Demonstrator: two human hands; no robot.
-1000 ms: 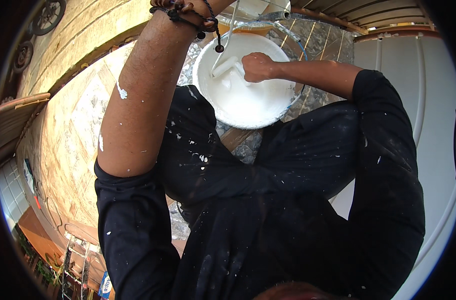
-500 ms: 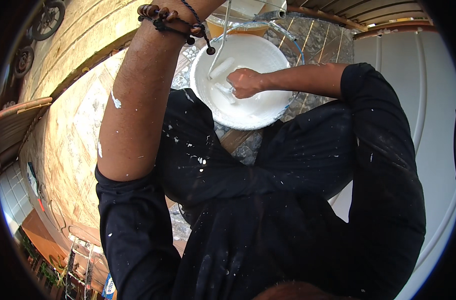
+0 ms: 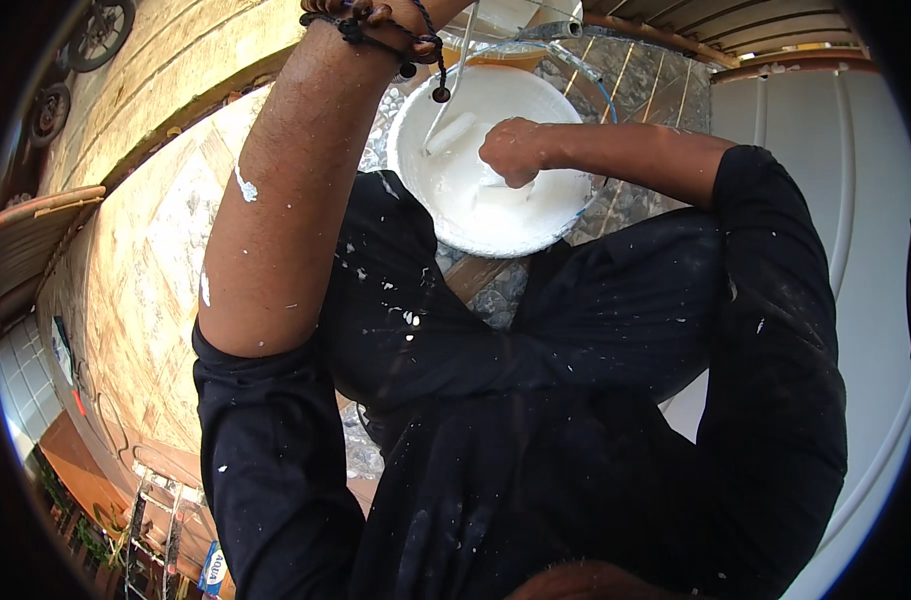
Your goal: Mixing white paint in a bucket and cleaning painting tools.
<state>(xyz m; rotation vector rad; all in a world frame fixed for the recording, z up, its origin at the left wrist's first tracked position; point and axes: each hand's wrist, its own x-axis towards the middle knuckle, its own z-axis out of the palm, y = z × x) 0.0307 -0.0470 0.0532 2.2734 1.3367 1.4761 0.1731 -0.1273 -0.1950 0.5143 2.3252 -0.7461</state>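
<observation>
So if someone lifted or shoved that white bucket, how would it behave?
Probably heavy: the bucket looks well filled with white paint. A shove would likely slosh it over the rim, since the level sits high. Its wet, paint-coated walls look slippery, where the right hand dips in.

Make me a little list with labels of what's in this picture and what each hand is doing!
place: high up, tiled ground far below
bucket: white bucket of white paint, seen from above
right hand: right hand fisted over the paint, gripping a tool too coated to name
left hand: mostly cut off at the top edge; beaded bracelet on the wrist
rod: thin paint-coated rod slanting into the bucket
clothes: black long sleeves flecked with white paint
forearm: left forearm spotted with paint
</observation>
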